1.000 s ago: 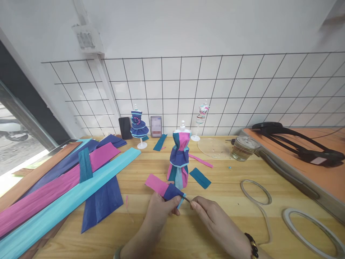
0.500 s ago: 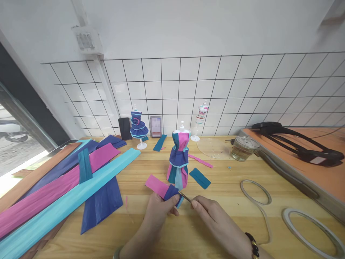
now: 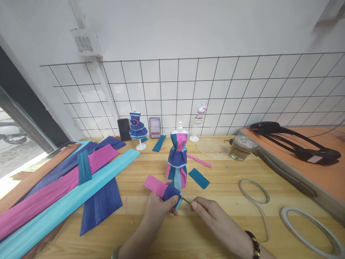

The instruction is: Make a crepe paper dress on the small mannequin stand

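My left hand (image 3: pixel 161 205) pinches a joined piece of crepe paper (image 3: pixel 170 192), pink at one end and navy with a light-blue edge at the other. Its thumb lies on top of the navy part. In my right hand (image 3: pixel 208 210), closed fingers hold slim metal tweezers (image 3: pixel 185 199), their tip touching the light-blue edge. Just behind the hands stands a small dress form (image 3: pixel 178 154) in a pink, teal and navy paper dress. A teal paper rectangle (image 3: pixel 198 178) lies to its right.
Long crepe paper strips (image 3: pixel 88 191) spread across the left side. Behind are a navy-dressed form (image 3: pixel 137 126), a phone (image 3: pixel 155 127) and a white form (image 3: pixel 199 117). At right are a glass jar (image 3: pixel 242 147), tape rolls (image 3: pixel 309 230) and a black headset (image 3: pixel 296 144).
The navy end of the paper piece now shows more, and a left fingertip appears behind it. The tweezers' tip remains at the light-blue edge. The view has shifted slightly.
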`<state>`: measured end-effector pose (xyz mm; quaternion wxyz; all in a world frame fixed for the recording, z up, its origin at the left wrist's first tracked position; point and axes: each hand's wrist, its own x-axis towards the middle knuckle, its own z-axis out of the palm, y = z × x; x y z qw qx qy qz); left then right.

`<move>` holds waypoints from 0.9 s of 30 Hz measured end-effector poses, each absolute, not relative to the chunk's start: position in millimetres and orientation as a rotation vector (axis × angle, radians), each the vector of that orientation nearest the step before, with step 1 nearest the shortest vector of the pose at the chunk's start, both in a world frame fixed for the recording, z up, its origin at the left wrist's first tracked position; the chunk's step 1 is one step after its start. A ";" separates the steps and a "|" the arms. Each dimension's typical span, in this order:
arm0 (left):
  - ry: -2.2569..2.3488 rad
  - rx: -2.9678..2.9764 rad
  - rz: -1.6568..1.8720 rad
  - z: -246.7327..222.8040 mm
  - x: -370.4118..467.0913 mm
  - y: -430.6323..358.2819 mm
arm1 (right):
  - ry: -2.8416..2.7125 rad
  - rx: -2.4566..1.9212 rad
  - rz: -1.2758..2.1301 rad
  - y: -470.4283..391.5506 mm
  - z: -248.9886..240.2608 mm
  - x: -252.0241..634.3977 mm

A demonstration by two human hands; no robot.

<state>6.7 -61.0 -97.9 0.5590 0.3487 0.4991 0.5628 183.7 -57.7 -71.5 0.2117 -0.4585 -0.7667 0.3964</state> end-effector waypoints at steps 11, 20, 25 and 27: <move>1.193 0.864 1.320 -92.3 9.6 -64.4 | -2.125 -1.292 1.133 -56.8 -72.4 184.5; 1.181 0.915 1.212 -94.4 16.0 -67.6 | -2.096 -1.255 1.141 -58.4 -71.7 182.6; 1.175 0.907 1.203 -90.0 18.1 -70.1 | -2.065 -1.207 1.195 -58.7 -71.9 182.5; 1.177 0.909 1.208 -88.3 18.9 -71.0 | -2.054 -1.199 1.206 -59.0 -72.3 181.8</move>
